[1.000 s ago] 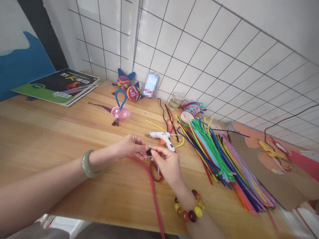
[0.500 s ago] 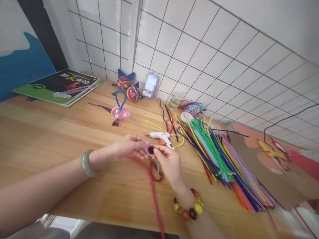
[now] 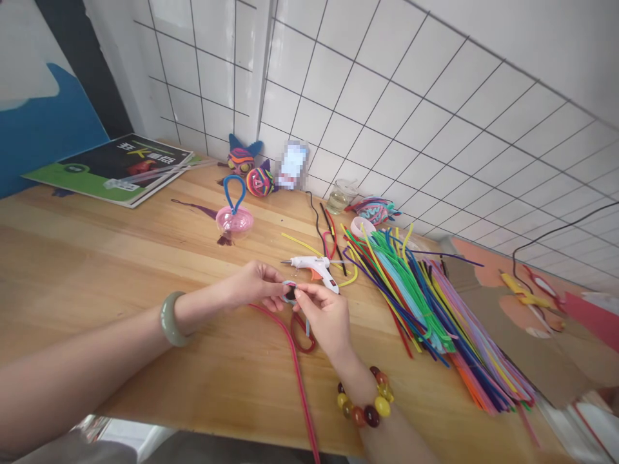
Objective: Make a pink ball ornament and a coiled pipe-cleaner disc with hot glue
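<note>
A: What sits between your fingers right now?

B: A small coiled piece, dark in the middle with a grey-blue pipe cleaner wound round it. You pinch it from both sides, just above the worktop and near its front edge.

A: So both of your hands are closed on it?

B: Yes. Your left hand grips its left side with thumb and fingertips, and your right hand nips its right side the same way. A grey-blue tail hangs down from the coil between your hands.

A: And right under them?

B: A long pink-red pipe cleaner lies on the wood, running from below your left hand toward the front edge, with a dark red loop just beside your right hand.

A: What lies further out?

B: A white glue gun rests just behind your hands. To your right spreads a big heap of coloured pipe cleaners. Well behind your left hand stands a pink ball with a blue loop; two striped figures lean at the tiled wall, and a book lies far to the left. You wear a green bangle on the left wrist and a bead bracelet on the right.
</note>
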### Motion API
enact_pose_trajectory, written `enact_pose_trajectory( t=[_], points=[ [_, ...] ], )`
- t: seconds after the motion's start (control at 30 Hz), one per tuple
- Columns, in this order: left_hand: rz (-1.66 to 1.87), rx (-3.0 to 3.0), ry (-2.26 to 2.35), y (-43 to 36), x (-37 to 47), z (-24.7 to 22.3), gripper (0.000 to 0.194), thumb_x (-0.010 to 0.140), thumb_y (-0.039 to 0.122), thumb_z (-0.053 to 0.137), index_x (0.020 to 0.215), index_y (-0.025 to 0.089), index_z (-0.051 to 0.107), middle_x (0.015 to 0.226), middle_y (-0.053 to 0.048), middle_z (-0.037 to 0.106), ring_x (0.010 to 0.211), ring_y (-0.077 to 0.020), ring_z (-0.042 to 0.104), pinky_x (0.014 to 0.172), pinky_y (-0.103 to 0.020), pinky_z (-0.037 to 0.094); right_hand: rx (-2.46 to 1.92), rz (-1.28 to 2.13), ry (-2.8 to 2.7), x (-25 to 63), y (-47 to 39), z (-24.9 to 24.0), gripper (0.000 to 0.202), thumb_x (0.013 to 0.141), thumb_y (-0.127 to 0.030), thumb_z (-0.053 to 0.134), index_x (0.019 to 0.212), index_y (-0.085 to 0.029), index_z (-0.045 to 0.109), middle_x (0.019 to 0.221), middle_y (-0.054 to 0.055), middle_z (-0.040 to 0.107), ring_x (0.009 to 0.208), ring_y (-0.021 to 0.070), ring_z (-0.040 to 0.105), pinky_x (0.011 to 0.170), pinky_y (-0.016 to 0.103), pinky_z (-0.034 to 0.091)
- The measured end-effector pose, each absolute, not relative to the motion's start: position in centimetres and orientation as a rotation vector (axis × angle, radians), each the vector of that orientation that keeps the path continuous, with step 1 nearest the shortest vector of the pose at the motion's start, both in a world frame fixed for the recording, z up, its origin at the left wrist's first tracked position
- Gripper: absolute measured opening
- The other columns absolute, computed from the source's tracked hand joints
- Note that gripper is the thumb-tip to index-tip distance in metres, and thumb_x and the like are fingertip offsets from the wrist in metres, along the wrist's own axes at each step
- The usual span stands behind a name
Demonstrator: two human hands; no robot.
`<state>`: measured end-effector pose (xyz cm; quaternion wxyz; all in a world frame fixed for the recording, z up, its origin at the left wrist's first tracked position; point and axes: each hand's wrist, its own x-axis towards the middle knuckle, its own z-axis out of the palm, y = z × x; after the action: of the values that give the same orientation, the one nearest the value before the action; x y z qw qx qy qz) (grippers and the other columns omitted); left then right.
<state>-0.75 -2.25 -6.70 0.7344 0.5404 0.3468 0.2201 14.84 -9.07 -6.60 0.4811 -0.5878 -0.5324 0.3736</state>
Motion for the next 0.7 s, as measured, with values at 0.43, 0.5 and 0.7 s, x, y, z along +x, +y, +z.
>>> enact_pose_trajectory(
  t=[0.43,0.5,0.7],
  points=[
    [0.462,1.229,0.767,-2.2,-1.0,-6.5,0.023,0.065,0.032,0.069,0.072,0.01,0.065,0.056,-0.003,0.065,0.052,-0.0125,0.061,0.052,-0.023,0.05,-1.394,1.071,-1.238,15.0,-8.9,-6.5,0.017,0.073,-0.028,0.059,0.08,-0.015,0.068,0.068,0.005,0.068,0.053,0.0127,0.06,0.053,0.024,0.048],
    [0.441,1.238,0.764,-2.1,-1.1,-6.5,0.023,0.064,0.032,0.069,0.071,0.01,0.064,0.055,-0.002,0.065,0.051,-0.0123,0.061,0.052,-0.023,0.05,-1.357,1.19,-1.172,15.2,-8.7,-6.6,0.018,0.074,-0.03,0.059,0.077,-0.015,0.068,0.068,0.004,0.068,0.051,0.0106,0.059,0.052,0.022,0.046],
    [0.376,1.275,0.746,-2.1,-1.2,-6.3,0.025,0.065,0.033,0.067,0.075,0.01,0.065,0.057,-0.002,0.065,0.051,-0.012,0.061,0.052,-0.022,0.049,-1.34,1.365,-1.129,15.6,-8.5,-7.2,0.019,0.071,-0.033,0.063,0.073,-0.015,0.067,0.066,0.002,0.066,0.049,0.0081,0.056,0.049,0.019,0.041]
  ],
)
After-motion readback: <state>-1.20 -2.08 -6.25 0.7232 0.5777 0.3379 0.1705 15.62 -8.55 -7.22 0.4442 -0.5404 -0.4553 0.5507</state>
